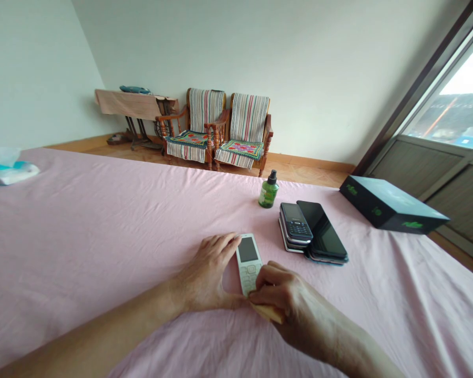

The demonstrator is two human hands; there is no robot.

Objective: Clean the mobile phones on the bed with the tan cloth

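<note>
A white keypad mobile phone (248,250) lies face up on the pink cloth, its dark screen toward the far side. My left hand (205,273) steadies it from the left, with fingertips at the top corner and the thumb by the bottom end. Pinched in my right hand (286,294) is a folded yellow cloth (271,312), pressed against the lower keypad. That hand covers part of the keys and most of the cloth. To the right lie a stack of keypad phones (295,223) and a stack of dark smartphones (323,231), side by side.
A green spray bottle (268,191) with a black top stands beyond the phones. At the right edge sits a black box (392,205); a tissue pack (11,170) lies far left. Two wooden chairs (242,147) and a draped table (130,105) stand near the wall.
</note>
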